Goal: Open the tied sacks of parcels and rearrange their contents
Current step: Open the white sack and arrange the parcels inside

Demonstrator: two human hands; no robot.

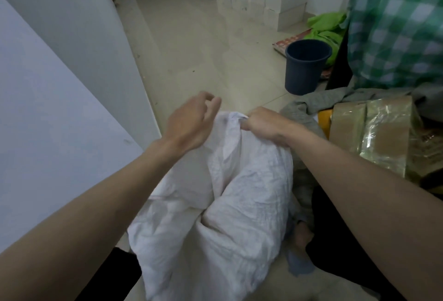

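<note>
Right hand [263, 123] pinches gathered neck of white sack [230, 193], upright mid-floor; left hand [191, 121] hovers just beside, fingers loose, empty. Sack looks unopened; no contents out; rearranging all remains.

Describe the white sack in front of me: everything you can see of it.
The white sack is a crumpled, woven-looking bag, bulging with contents that stay hidden. It stands on the pale tiled floor between the two forearms, with a deep fold running down its middle. Its top is gathered into a bunched neck, which the right hand grips. The left hand hovers beside the neck, fingers loosely spread, holding nothing. Whether a tie remains cannot be told. A grey cloth lies against its right side.
</note>
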